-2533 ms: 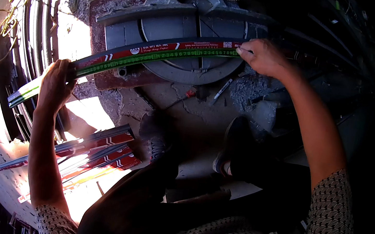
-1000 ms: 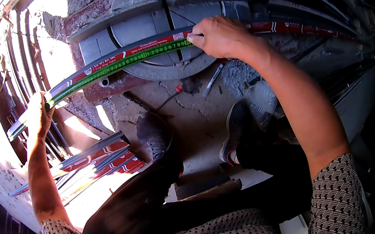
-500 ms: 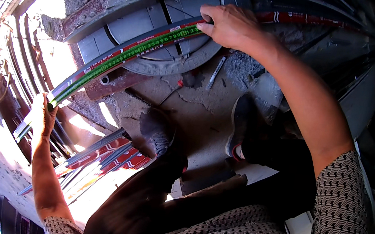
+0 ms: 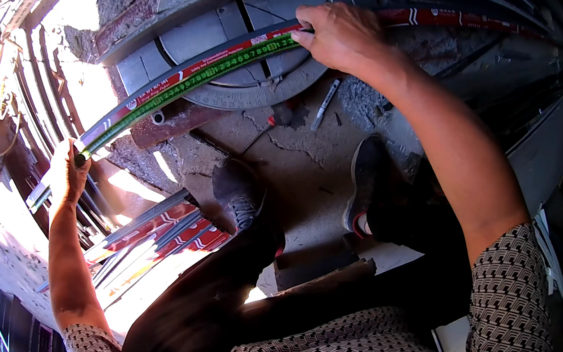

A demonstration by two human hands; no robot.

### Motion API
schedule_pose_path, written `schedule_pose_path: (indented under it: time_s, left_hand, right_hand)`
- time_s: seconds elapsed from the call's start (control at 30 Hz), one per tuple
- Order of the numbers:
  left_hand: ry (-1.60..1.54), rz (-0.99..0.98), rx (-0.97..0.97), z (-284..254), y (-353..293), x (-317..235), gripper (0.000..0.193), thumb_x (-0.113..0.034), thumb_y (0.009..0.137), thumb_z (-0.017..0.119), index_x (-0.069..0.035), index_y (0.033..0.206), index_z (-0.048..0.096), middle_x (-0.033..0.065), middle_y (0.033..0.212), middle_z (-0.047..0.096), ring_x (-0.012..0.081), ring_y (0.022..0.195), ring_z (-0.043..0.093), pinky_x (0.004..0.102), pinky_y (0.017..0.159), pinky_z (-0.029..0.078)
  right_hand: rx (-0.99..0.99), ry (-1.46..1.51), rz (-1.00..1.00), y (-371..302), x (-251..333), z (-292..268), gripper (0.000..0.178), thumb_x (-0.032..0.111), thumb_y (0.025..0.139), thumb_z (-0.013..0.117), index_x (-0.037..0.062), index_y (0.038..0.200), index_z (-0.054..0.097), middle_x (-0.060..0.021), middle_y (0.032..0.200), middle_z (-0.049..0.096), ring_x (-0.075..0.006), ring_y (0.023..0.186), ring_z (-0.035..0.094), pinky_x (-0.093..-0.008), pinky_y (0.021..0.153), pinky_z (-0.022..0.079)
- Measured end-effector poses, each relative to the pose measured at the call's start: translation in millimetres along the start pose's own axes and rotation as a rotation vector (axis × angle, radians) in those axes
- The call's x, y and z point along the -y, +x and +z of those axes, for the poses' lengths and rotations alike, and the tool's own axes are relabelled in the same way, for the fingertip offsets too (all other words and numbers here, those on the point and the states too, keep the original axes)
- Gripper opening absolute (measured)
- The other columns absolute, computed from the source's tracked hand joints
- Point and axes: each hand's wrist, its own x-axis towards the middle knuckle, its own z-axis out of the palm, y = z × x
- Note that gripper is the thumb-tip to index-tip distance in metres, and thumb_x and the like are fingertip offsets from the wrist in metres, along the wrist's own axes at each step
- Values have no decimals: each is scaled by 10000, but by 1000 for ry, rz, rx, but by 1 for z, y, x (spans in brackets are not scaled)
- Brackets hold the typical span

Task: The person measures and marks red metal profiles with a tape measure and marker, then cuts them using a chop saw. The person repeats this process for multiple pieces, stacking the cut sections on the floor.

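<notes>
A long grey profile bar with red printed film (image 4: 200, 65) slants across the view from lower left to upper right. Along its near edge runs a green tape measure blade (image 4: 201, 78). My left hand (image 4: 68, 173) is closed round the bar near its left end, where a short piece sticks out past the fingers. At the blade's left end a small dark piece shows by my fingers. My right hand (image 4: 342, 36) pinches bar and blade, thumb on the near side; the bar continues rightward behind it. Under the bar sits a mitre saw's round base (image 4: 264, 98) with an angle scale.
A marker pen (image 4: 325, 106) and a thin rod with a red end (image 4: 271, 121) lie on the floor. Several red-filmed profiles (image 4: 175, 233) rest by my left leg. Dark long bars (image 4: 47, 90) lie at the left. My shoes (image 4: 239, 191) stand close to the saw.
The bar has tilted slightly, so more of its red face shows above the tape blade. Both hands keep their hold and have shifted only a little.
</notes>
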Motion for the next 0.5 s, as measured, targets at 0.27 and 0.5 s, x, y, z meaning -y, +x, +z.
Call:
schedule_pose_path:
  time_s: [0.27, 0.5]
  left_hand:
    - [-152, -137, 121, 3, 2, 18, 183, -46, 838, 695, -52, 981, 581, 114, 853, 569, 235, 769, 550, 363, 744, 488]
    - [101, -70, 149, 0, 7, 3, 236, -112, 894, 724, -41, 1072, 585, 116, 948, 632, 247, 865, 618, 385, 806, 517]
  right_hand:
    - [19, 39, 25, 0, 1, 2, 240, 325, 949, 711, 94, 1010, 685, -142, 970, 731, -347, 972, 713, -495, 830, 545]
    - [18, 50, 31, 3, -6, 2, 236, 320, 933, 727, 103, 1023, 703, -150, 984, 740, -352, 965, 719, -492, 826, 548]
